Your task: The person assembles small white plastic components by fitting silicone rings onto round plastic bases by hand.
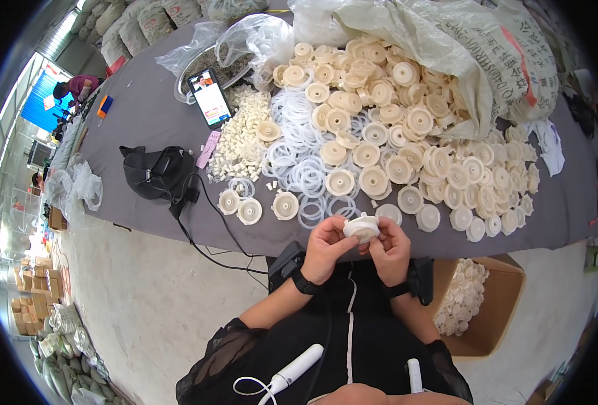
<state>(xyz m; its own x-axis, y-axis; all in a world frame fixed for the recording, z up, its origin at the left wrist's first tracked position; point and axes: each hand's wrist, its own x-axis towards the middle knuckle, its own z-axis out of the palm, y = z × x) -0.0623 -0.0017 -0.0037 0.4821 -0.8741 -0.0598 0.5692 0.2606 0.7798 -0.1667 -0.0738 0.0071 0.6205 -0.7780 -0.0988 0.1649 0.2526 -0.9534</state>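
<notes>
Between both hands, just over the table's near edge, I hold a cream round plastic cap (362,227), tilted so its side shows. My left hand (327,246) grips its left side with thumb and fingers. On the opposite side my right hand (389,251) pinches it, thumb at the front. Just beyond lie translucent white rings (304,131) in a loose heap. A large pile of cream caps (434,121) spreads to their right, and small cream plastic pieces (241,128) are heaped to their left. Several caps (250,211) lie apart in front of the small pieces.
A phone (210,99) leans by a clear bag. A black cap (156,172) and cable lie left on the grey table (127,209). A woven sack (508,61) covers the back right. Below right stands a cardboard box (508,304) holding caps. Another person (79,88) is far left.
</notes>
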